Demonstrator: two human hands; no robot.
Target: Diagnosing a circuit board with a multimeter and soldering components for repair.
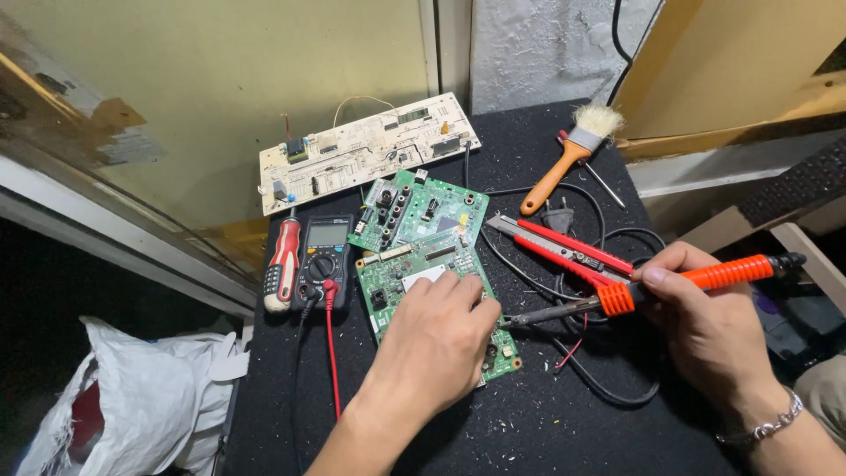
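Observation:
My left hand (441, 330) lies palm down on a green circuit board (398, 280) at the middle of the black table, fingers pressing it flat. An orange-handled soldering iron (696, 280) is gripped like a pen in my right hand (701, 322). Its dark metal tip (511, 321) points left, close to the board's right edge and my left fingers. A second green circuit board (423, 208) lies just behind the first, overlapping its far edge.
A black multimeter (322, 257) with red and black leads and a red-handled screwdriver (284, 263) lie left of the boards. A beige circuit board (366, 150) sits at the back. A red utility knife (564, 249), a brush (573, 150), black cables (617, 388) lie right. A white bag (132, 397) hangs lower left.

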